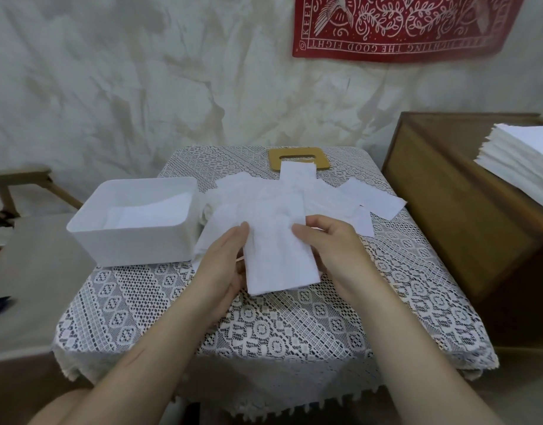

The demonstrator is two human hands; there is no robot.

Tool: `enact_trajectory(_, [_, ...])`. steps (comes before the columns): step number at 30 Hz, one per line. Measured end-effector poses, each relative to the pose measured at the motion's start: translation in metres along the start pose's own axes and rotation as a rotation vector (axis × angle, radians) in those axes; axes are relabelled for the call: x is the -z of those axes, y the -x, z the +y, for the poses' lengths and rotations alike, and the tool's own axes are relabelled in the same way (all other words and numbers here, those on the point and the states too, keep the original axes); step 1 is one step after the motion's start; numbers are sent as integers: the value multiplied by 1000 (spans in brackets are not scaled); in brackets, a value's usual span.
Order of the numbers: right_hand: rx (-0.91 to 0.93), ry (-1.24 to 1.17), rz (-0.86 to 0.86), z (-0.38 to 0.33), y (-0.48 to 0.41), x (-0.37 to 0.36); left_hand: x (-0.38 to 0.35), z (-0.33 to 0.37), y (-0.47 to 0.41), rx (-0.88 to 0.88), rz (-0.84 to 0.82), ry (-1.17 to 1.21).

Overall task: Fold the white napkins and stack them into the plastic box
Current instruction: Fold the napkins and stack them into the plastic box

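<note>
Head view catches the job partway through: a folded napkin (281, 262) is held over the lace-covered surface (264, 329). The left hand (224, 265) and the right hand (328, 250) each pinch one long side of it, thumb on top and the other fingers curled beneath, so neither hand is free. It looks folded into a narrow strip; whether one more fold is meant I cannot tell. Just left of the left fingers stands the plastic box (132, 250). A low layer of white napkins (159, 210) already lies in its bottom, so some are done, though the box looks far from full. Just beyond the fingertips a loose spread of napkins (297, 194) lies overlapping, not yet stacked, partly covering a tan board (274, 156). Well off to the right of the right fingers a tall pile of flat sheets (521, 157) sits on a wooden cabinet (448, 191). By my reckoning most of the work is left.
</note>
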State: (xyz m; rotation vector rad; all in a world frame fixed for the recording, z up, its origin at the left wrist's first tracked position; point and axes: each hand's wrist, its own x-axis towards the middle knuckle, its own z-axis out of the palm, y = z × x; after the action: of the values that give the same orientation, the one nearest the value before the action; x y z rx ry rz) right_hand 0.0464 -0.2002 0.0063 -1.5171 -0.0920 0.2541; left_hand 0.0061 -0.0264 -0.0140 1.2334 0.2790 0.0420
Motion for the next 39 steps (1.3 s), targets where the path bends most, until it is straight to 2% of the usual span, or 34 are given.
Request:
enact_trajectory(7, [99,225,95,6,-6,-1,2,0,2,-8,-24,-37])
enact_trajectory(19, [49,54,47,6,-2,-11,2,1,6,-33,-75,-77])
enact_trajectory(27, [63,228,140,6,-6,1,4,2,5,-58,-58,-127])
enact_trajectory(29, [42,187,106,5,-5,6,5,3,5,-51,-85,-148])
enact_trajectory(33, [-97,-32,-84,6,-4,7,5,6,9,-41,-182,-228])
enact_trajectory(36, [-175,-76,-126,9,-8,9,8,9,10,-6,-253,-301])
enact_trajectory(39, [-183,-34,-244,6,-4,17,12,12,10,9,-263,-388])
